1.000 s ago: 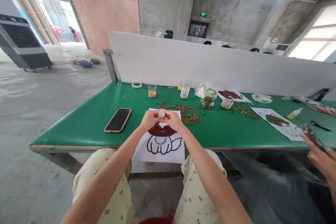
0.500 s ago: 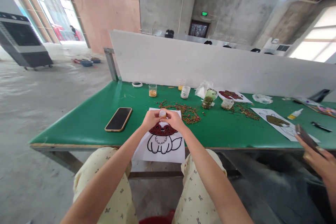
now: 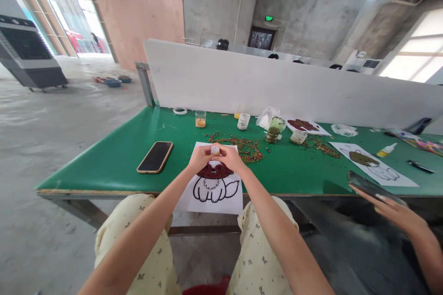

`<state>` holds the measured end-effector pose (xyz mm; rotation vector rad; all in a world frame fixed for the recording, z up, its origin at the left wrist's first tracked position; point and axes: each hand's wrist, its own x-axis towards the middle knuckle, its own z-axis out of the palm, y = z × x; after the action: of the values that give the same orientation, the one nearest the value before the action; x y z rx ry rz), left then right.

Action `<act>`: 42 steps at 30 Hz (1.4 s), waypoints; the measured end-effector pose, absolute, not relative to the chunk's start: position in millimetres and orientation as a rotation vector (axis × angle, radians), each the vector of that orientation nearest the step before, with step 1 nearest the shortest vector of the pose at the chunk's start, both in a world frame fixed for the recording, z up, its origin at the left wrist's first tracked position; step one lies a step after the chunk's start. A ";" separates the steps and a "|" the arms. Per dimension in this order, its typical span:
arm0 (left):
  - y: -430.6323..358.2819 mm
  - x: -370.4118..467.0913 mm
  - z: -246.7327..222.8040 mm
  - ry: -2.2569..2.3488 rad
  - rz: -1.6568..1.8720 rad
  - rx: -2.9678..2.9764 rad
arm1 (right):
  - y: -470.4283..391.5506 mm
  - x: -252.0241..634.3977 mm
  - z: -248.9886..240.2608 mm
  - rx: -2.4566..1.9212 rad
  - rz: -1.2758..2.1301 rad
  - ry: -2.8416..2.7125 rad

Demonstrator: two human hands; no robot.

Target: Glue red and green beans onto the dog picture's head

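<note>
My left hand (image 3: 200,157) and my right hand (image 3: 228,156) meet over the top of a paper drawing (image 3: 212,193). Between their fingertips they grip a small container with a whitish round end (image 3: 215,149). The drawing shows an animal whose face is covered in dark red bits, while its body and tail are bare outlines. My hands hide the upper part of the head. Loose red and green grains (image 3: 247,147) lie on the green table just beyond my right hand.
A phone (image 3: 155,157) lies left of the paper. Behind stand a cup of orange bits (image 3: 200,119), a white cup (image 3: 243,121) and a green jar (image 3: 275,130). At right, another person's hand (image 3: 398,214) holds a phone near a second drawing (image 3: 377,166).
The other person's hand and phone have moved left and down, off the second drawing. My hands have stayed almost where they were, still gripping the small container.
</note>
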<state>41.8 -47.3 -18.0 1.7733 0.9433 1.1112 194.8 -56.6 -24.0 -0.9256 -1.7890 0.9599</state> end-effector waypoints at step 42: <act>-69.3 40.3 0.7 1.072 1.345 3.168 | -69.2 195.5 -17.0 -1.105 0.743 -1.711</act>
<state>40.3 -69.3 0.7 3.1684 1.0720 1.3451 195.5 -69.2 -17.0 -1.1049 -1.7112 0.7431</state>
